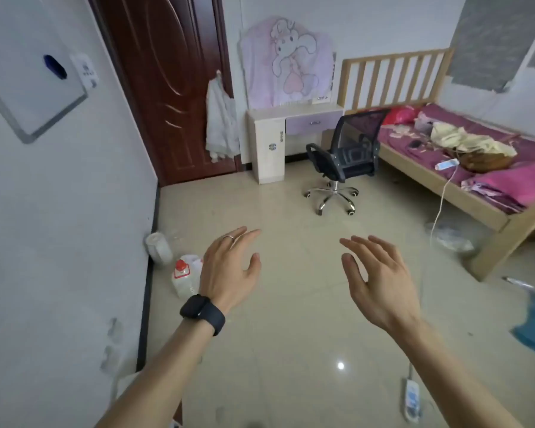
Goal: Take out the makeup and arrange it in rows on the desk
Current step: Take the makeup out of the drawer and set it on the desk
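Observation:
Both my hands are raised in front of me over the tiled floor, palms facing each other. My left hand (229, 267), with a ring and a black watch on the wrist, is open and holds nothing. My right hand (377, 279) is also open and holds nothing. Across the room a small white desk (267, 118) with a lilac drawer stands against the far wall, its top bare from here. No makeup is visible in this view.
A black swivel chair (343, 156) stands in front of the desk. A wooden bed (445, 193) with purple bedding and clutter fills the right side. A plastic jug (186, 274) and a white container (158, 248) sit by the left wall. A power strip (412, 400) lies on the floor.

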Available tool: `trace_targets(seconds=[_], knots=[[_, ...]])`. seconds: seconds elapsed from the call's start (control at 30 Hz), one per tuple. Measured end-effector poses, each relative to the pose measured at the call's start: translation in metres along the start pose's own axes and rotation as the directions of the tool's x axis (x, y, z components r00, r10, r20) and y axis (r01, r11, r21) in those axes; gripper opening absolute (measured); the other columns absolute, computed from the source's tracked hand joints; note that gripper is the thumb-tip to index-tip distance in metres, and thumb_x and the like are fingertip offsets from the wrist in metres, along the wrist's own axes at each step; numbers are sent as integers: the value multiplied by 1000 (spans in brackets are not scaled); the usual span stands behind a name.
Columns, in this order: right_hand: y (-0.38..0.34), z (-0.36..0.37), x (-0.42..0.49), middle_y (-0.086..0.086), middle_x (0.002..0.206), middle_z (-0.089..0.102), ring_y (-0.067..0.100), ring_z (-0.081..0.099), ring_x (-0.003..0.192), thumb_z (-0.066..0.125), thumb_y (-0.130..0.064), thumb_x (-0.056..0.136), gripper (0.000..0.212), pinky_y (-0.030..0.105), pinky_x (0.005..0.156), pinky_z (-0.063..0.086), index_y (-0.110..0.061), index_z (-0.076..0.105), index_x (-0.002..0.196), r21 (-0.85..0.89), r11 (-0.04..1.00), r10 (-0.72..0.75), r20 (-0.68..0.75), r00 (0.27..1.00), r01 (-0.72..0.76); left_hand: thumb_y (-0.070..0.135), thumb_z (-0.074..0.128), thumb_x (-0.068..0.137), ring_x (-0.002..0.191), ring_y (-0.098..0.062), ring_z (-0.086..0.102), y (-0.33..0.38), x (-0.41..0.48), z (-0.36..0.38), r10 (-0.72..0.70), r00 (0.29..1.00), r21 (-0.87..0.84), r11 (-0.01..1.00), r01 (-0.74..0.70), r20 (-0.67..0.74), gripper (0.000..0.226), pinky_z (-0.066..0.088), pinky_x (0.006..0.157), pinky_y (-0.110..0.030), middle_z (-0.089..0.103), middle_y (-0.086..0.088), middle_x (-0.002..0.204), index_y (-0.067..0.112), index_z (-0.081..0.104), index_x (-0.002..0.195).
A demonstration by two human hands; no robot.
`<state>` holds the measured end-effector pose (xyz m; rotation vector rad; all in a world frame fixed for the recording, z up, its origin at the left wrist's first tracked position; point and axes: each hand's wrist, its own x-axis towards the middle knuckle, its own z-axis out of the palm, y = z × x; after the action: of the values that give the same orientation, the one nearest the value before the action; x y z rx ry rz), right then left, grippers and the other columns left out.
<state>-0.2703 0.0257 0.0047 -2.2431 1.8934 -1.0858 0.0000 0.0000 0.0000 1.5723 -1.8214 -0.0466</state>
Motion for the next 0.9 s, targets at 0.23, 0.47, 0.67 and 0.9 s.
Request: trace_targets(seconds=[0.23, 0.47, 0.67, 0.9], knots=[[23, 83, 144, -8, 135, 63, 22, 42, 136, 41, -44, 102, 40, 45, 108, 42, -30, 64, 132, -59, 992, 115, 55, 992, -112, 20, 62, 88, 128, -18, 49, -66, 144, 67, -17, 995, -78, 997, 24, 99, 45, 38, 110, -35, 60, 0, 136, 32, 60, 132], [45, 159, 289, -7, 134, 64, 22, 41, 136, 47, -39, 101, 37, 45, 109, 40, -28, 63, 133, -54, 984, 171, 38, 985, -169, 21, 62, 87, 124, -21, 54, -125, 294, 118, -1, 994, -50, 999, 6, 107, 42, 42, 106, -35, 63, 1, 132, 31, 64, 128], [89, 232, 407, -8, 132, 65, 25, 42, 136, 51, -34, 102, 34, 46, 108, 41, -26, 64, 132, -17, 986, 168, 37, 985, -167, 20, 63, 88, 122, -23, 57, -167, 422, 181, -14, 993, -33, 999, 18, 116, 40, 44, 103, -36, 65, 1, 130, 27, 65, 127], [151, 316, 594, -10, 131, 65, 25, 43, 134, 51, -31, 102, 31, 45, 110, 39, -25, 66, 129, -21, 989, 146, 43, 988, -145, 22, 61, 89, 123, -24, 56, -218, 601, 273, -48, 990, -1, 999, 49, 132, 39, 42, 105, -37, 64, 0, 133, 28, 65, 127]])
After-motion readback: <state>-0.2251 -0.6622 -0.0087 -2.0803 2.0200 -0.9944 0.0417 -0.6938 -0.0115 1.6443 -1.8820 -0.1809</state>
